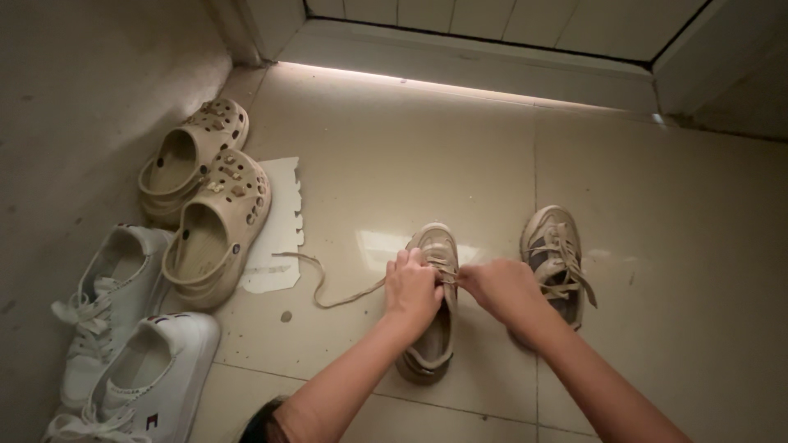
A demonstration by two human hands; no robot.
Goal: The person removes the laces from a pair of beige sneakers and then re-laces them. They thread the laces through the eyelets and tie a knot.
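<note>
A beige sneaker (432, 246) stands on the tiled floor, toe pointing away from me. My left hand (413, 289) grips its lace over the tongue, and the loose lace end (328, 291) trails out to the left across the floor. My right hand (501, 289) pinches the lace on the shoe's right side, fingers closed. The two hands almost touch above the shoe's opening. A second beige sneaker (555, 250) sits just to the right, its laces loose and hanging over the side.
Against the left wall stand two beige clogs (209, 209) with small charms and two white sneakers (131, 344). A torn white paper sheet (279, 226) lies beside the clogs. A door threshold (460, 61) runs along the far edge.
</note>
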